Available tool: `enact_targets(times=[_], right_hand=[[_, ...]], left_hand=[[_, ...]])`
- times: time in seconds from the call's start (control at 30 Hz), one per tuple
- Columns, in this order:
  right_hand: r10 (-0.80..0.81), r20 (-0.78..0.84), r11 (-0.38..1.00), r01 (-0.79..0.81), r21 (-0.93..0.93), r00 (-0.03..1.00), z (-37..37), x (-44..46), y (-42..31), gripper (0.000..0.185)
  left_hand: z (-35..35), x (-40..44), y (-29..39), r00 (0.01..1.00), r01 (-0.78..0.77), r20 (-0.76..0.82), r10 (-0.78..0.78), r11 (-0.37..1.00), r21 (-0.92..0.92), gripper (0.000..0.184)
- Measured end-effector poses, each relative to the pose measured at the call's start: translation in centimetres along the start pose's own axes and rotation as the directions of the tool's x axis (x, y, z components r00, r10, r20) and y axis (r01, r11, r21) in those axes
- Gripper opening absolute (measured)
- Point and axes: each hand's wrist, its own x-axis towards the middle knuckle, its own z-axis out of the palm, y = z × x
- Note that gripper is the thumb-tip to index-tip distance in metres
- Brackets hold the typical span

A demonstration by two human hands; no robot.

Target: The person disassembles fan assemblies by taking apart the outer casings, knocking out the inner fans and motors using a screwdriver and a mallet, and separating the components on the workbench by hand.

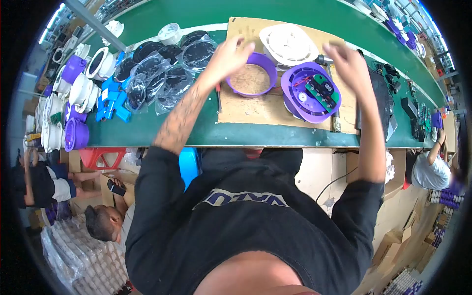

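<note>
My left hand [232, 56] is above the upper left rim of a purple ring [273, 73], fingers apart and holding nothing. On the other side, my right hand [345, 61] hovers with fingers apart, right of a white round housing [289, 45]. Below that housing lies a purple housing [291, 101] with a green circuit board [322, 92] and red wires inside. All of these are on a sheet of cardboard [246, 110]. A tool with a dark head [322, 59] lies partly hidden behind the purple housing.
Black discs in plastic bags [174, 78], blue pieces [112, 101] and white and purple housings [76, 132] cover the bench's left part. A red-handled screwdriver [219, 93] lies at the cardboard's left edge. Black parts [418, 110] lie far right. Other people are at both sides.
</note>
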Motion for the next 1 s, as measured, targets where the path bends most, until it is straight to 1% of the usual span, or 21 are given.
enact_targets(times=[0.07,0.13,0.17,0.2,0.27,0.3,0.33,0.37,0.4,0.43,0.47,0.53,0.57,0.6,0.67,0.73,0.77,0.8,0.87,0.93,1.0], right_hand=[[0.274,0.2,0.954,-0.293,0.069,0.941,2.4,6.1,4.2,0.061],[0.305,0.587,0.856,-0.487,0.176,0.75,3.5,7.5,3.4,0.055],[0.22,0.654,0.854,-0.467,0.23,0.724,5.6,8.9,5.4,0.052],[0.198,0.595,0.83,-0.456,0.32,0.779,7.3,9.1,5.9,0.053],[0.149,0.478,0.89,-0.328,0.317,0.866,7.2,9.7,5.0,0.055],[0.153,0.38,0.911,-0.279,0.305,0.912,6.1,9.5,3.1,0.057],[0.153,0.273,0.928,-0.233,0.29,0.95,4.9,9.4,1.5,0.058],[0.077,0.316,0.897,-0.204,0.393,0.946,4.8,10.3,1.7,0.062],[0.056,0.297,0.878,-0.189,0.44,0.953,3.5,9.3,-0.5,0.059],[-0.008,0.291,0.888,-0.127,0.442,0.957,2.7,8.3,-2.2,0.056],[-0.072,0.285,0.893,-0.066,0.445,0.956,2.2,7.2,-3.5,0.053],[-0.129,0.386,0.963,0.022,0.27,0.913,1.9,4.9,-6.2,0.049],[-0.199,0.372,0.95,0.085,0.302,0.907,4.0,4.4,-5.7,0.05],[-0.11,0.496,0.984,0.024,0.176,0.861,4.5,4.3,-6.5,0.05],[-0.275,0.372,0.961,0.247,0.121,0.887,8.7,5.0,-4.6,0.051],[-0.275,0.437,0.955,0.296,0.021,0.856,9.1,5.3,-4.9,0.051],[-0.258,0.499,0.938,0.338,-0.075,0.827,9.1,5.4,-5.0,0.051],[-0.257,0.497,0.937,0.339,-0.081,0.829,8.7,5.2,-4.8,0.051],[-0.316,0.099,0.935,0.327,-0.134,0.944,7.0,3.9,-3.6,0.049],[-0.039,0.05,0.994,0.043,-0.099,0.998,2.4,1.5,-2.4,0.051],[0.18,-0.072,0.963,-0.191,-0.191,0.981,-0.4,-2.1,1.6,0.048]], left_hand=[[1.6,4.8,0.5,0.993,0.08,0.065,-0.093,0.981,0.178,0.057],[4.6,9.6,-2.4,0.942,-0.018,0.336,0.017,1.0,0.001,0.054],[5.2,9.4,-1.4,0.944,0.037,0.329,-0.006,0.995,-0.087,0.047],[5.2,9.2,-0.5,0.946,0.049,0.324,-0.02,0.996,-0.081,0.047],[4.9,8.9,0.7,0.983,0.087,0.175,-0.062,0.987,-0.138,0.042],[5.0,9.6,0.3,0.994,-0.014,0.108,0.036,0.979,-0.202,0.036],[3.8,9.0,1.9,0.998,-0.05,0.014,0.055,0.97,-0.236,0.033],[2.5,8.3,3.3,0.999,-0.033,-0.014,0.03,0.929,-0.369,0.034],[0.9,8.4,3.0,0.994,-0.108,-0.029,0.106,0.917,-0.384,0.036],[-2.0,6.1,4.7,0.995,-0.048,0.049,0.085,0.857,-0.512,0.036],[-4.2,3.3,6.0,0.997,-0.033,0.045,0.067,0.844,-0.536,0.035],[-5.7,-1.4,5.6,1.0,0.02,-0.003,-0.025,0.85,-0.526,0.031],[-5.4,-2.5,3.4,0.999,-0.016,-0.036,0.0,0.886,-0.464,0.029],[-4.9,-3.8,1.2,0.997,-0.047,-0.068,0.021,0.915,-0.401,0.027],[-3.9,-5.0,-1.2,0.991,0.034,-0.113,-0.069,0.958,-0.285,0.024],[-3.4,-6.1,-0.7,0.977,0.069,-0.197,-0.077,0.996,-0.047,0.027],[-3.7,-6.1,-0.4,0.983,0.141,-0.123,-0.135,0.989,0.046,0.027],[-3.9,-6.2,-0.1,0.979,0.204,-0.051,-0.198,0.968,0.144,0.028],[-3.1,-6.4,-0.8,0.982,0.158,-0.122,-0.141,0.978,0.138,0.027],[-3.1,-6.2,-1.1,0.978,0.105,-0.196,-0.078,0.986,0.129,0.026],[-4.0,-6.3,-0.3,0.964,-0.06,-0.244,0.102,0.983,0.172,0.024]])
